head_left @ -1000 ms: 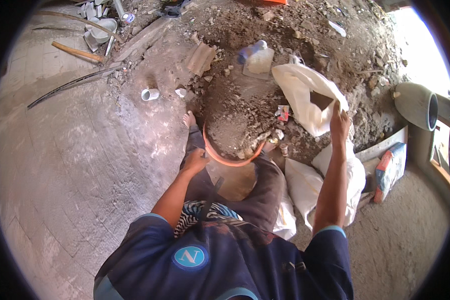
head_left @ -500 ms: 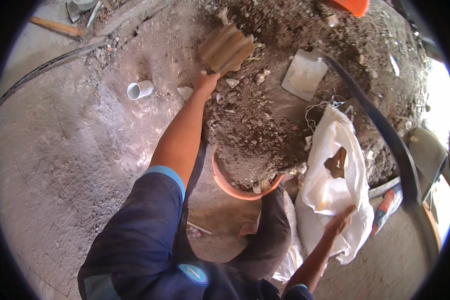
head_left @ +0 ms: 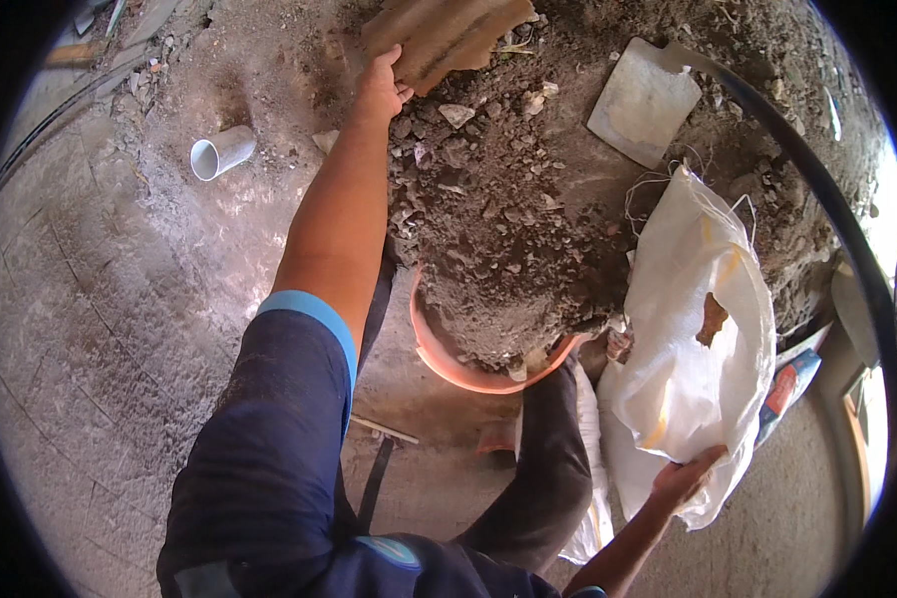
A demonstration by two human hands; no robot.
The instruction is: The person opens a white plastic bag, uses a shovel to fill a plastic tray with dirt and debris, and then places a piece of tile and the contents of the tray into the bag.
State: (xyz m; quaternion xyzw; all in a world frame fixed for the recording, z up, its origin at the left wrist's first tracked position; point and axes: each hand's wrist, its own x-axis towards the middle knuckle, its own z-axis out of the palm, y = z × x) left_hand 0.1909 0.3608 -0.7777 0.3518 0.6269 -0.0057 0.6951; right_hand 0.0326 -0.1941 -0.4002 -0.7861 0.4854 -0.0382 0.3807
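Observation:
At the far edge of the heap, my left hand [head_left: 381, 92] holds the near-left edge of a brown corrugated sheet [head_left: 448, 42], its thumb lying along it. My right hand [head_left: 690, 476] is closed on the edge of a white woven sack [head_left: 668, 369] at right. The sack lies slack, with a brown patch showing through a gap in its folds. Between my arms is an orange tub [head_left: 460, 377], its near rim exposed and its inside full of soil and rubble [head_left: 508, 219].
A white pipe piece [head_left: 224, 152] lies at left on the dusty floor [head_left: 120, 329]. Beyond the sack, a flat grey slab [head_left: 645, 103] rests on the soil. A black band [head_left: 817, 159] arches across the right side. A blue-and-red packet [head_left: 789, 394] is beside the sack.
My left hand and the brown sheet have moved farther away. The sack's gap has narrowed, its fabric shifting under my right hand's grip. The whole view has shifted slightly.

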